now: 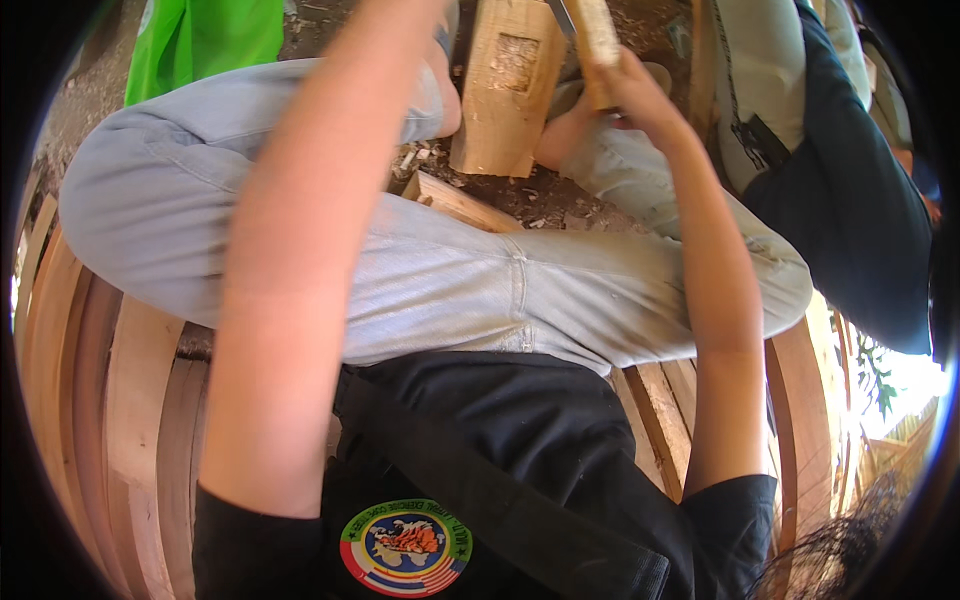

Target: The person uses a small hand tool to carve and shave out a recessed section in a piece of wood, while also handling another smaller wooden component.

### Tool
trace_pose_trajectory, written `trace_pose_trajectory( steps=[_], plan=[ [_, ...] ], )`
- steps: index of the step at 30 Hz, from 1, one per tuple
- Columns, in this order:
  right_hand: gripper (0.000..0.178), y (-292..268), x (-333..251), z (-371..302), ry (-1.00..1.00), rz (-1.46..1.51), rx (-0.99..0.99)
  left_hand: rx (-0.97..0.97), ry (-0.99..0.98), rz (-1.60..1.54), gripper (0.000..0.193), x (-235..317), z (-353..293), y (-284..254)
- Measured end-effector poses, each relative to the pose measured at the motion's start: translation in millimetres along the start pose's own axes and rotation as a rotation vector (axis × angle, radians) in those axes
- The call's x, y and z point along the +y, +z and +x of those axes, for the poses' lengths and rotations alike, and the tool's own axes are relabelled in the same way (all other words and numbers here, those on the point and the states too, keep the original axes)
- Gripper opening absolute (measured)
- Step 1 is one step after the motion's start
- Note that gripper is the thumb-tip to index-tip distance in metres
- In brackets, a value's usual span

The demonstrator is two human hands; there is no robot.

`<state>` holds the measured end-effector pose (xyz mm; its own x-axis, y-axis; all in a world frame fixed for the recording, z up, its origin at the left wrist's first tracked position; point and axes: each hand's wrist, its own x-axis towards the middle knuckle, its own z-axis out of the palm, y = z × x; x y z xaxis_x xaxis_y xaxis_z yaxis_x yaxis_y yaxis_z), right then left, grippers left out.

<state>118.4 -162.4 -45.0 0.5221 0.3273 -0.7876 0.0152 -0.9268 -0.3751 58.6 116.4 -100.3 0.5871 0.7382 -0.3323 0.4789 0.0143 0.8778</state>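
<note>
Block (505,130), recessed, top centre of frame.
Set between the feet (562,143), probably for steadiness. Right hand (640,98), upper right of centre: fingers closed round a wooden bar's (597,45) lower end, likely for control. Left hand: beyond upper edge; grip cannot be told.

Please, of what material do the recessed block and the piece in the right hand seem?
Recessed block: wood, seemingly unfinished; its pale grain and rough recess suggest it.
Held piece: probably wood too, by its similar yellowish tone; its finish is unclear.
</note>
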Motion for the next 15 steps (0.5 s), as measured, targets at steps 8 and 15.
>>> trace_pose_trajectory(
  steps=[8,15],
  plan=[
    [0.022,81,14,-9,-0.869,-1.004,0.448,-0.166,0.344,-0.046,0.042,123,-106,-123],
    [0.013,98,-8,6,-0.738,-1.15,0.329,-0.001,0.109,0.043,0.041,87,-119,-156]
  ],
)
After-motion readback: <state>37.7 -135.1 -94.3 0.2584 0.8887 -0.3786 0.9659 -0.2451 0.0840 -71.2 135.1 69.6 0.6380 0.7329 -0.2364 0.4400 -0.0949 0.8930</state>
